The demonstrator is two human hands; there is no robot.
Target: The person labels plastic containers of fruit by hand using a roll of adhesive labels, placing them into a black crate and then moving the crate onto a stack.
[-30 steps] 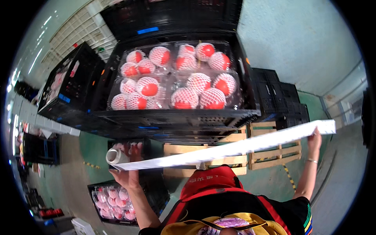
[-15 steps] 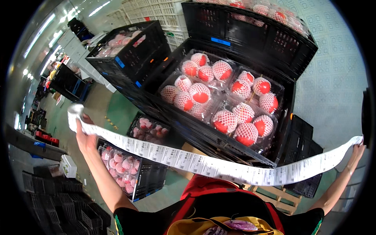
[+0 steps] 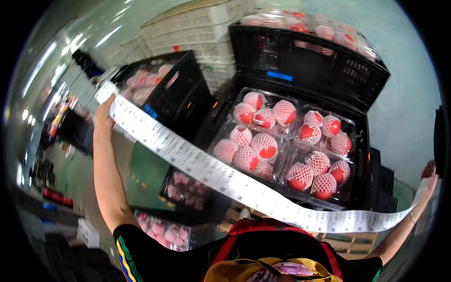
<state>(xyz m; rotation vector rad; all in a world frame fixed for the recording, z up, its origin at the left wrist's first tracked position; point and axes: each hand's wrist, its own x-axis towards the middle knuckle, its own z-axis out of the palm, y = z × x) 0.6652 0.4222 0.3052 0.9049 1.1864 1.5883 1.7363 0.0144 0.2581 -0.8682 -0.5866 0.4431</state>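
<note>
A long white strip of printed labels stretches taut across the view from upper left to lower right. My left hand is raised high at the left and grips the strip's roll end. Far out at the right edge, my right hand holds the strip's other end with the arm stretched wide. Behind the strip stands a black crate holding clear trays of red fruit in white foam nets.
More black crates of netted fruit are stacked behind and to the left. White crates stand at the back. Lower crates of fruit sit on the green floor, and a wooden pallet lies at lower right.
My left hand has risen higher and further out with the roll, drawing the strip longer. The view has tilted, so the crates now sit higher and to the right.
</note>
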